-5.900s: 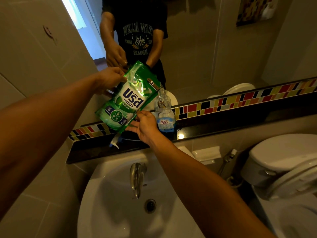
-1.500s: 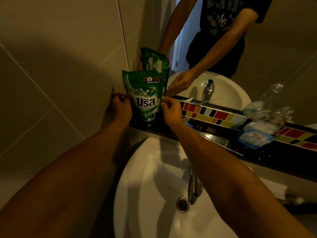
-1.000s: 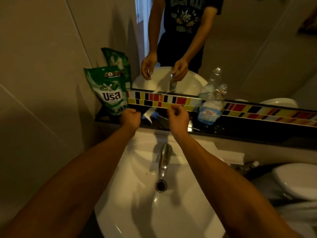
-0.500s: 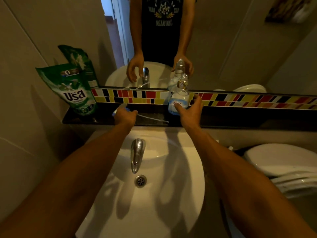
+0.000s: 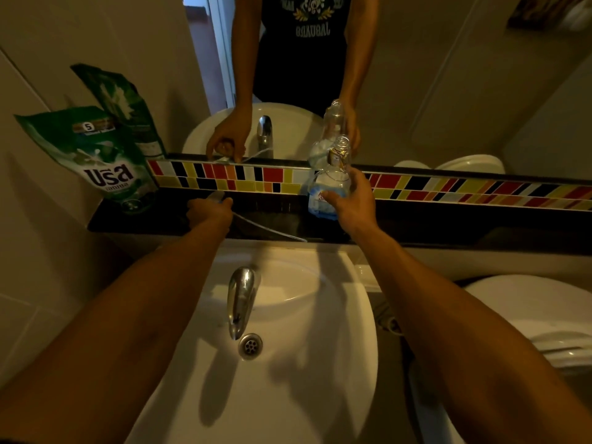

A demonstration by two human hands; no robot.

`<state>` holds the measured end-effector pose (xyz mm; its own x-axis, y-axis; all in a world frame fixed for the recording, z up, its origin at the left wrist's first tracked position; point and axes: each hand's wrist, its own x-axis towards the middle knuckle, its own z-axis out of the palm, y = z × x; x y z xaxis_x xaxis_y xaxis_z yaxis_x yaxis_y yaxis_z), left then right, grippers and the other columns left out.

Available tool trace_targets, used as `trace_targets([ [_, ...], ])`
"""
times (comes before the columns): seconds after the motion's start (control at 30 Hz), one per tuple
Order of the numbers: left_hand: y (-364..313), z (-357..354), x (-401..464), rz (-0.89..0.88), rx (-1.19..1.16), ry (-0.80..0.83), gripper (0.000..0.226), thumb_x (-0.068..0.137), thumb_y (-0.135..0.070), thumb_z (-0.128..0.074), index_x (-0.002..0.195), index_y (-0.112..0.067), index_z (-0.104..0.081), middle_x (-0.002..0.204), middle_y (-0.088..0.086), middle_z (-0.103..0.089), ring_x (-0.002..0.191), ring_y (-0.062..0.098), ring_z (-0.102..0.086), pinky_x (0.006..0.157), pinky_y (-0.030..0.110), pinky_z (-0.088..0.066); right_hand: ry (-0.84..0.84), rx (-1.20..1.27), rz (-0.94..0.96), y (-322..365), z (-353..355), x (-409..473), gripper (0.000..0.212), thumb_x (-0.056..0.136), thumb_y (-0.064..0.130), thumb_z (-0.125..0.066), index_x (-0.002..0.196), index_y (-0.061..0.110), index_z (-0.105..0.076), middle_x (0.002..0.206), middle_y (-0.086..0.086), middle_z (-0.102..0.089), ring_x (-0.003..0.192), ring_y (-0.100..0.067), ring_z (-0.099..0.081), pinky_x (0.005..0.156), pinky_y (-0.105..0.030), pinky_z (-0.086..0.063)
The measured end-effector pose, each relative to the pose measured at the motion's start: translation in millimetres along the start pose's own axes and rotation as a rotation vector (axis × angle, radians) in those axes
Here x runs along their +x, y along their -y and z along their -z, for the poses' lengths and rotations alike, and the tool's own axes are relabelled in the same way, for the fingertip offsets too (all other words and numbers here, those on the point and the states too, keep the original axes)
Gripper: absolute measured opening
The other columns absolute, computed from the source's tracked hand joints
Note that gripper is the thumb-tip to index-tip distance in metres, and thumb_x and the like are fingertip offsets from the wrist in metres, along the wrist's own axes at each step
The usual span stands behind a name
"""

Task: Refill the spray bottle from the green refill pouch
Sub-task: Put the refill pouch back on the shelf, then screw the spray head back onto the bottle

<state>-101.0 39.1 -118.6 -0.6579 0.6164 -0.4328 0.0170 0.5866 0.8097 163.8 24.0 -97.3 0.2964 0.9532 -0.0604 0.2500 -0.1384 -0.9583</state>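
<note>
Two bare hands reach to the glossy black ledge (image 5: 448, 219) above the smooth white basin (image 5: 336, 315): the right hand (image 5: 354, 201) wraps the clear, waisted plastic spray bottle (image 5: 333, 174), uncapped, standing upright there. The left hand (image 5: 209, 213) curls over the pale sprayer head (image 5: 216, 197), mostly hidden, its thin tube (image 5: 272, 230) trailing rightward along the ledge. Well left, the crinkly green refill pouch (image 5: 105, 161) stands upright, touching the wall.

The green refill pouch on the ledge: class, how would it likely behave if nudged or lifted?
The green refill pouch looks like soft, creased film, so probably floppy when lifted. It stands leaning by the wall on the dark ledge, so a nudge might tip it. Its glossy surface could be slippery.
</note>
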Motion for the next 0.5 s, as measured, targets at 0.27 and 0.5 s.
trace_targets([
  [0.27,-5,-5,-2,-0.124,0.22,-0.017,0.067,0.087,-0.028,-0.078,0.142,-0.007,-0.045,0.139,0.02,-0.055,0.12,0.04,-0.06,0.08,0.04,-0.054,0.009,0.028,0.005,-2,2,-1,0.063,0.084,0.007,-0.081,0.139,0.021,-0.052,0.142,-0.005,-0.057,0.133,-0.027,-0.055,0.104,-0.051,-0.054],
  [0.5,-4,1,-3,-0.233,0.362,-0.025,0.057,0.091,-0.028,-0.072,0.138,-0.007,-0.049,0.137,0.022,-0.057,0.121,0.043,-0.059,0.089,0.049,-0.054,0.038,0.039,-0.003,1,3,-3,0.057,0.084,0.004,-0.08,0.13,0.023,-0.051,0.127,0.006,-0.057,0.129,-0.022,-0.055,0.101,-0.045,-0.056],
])
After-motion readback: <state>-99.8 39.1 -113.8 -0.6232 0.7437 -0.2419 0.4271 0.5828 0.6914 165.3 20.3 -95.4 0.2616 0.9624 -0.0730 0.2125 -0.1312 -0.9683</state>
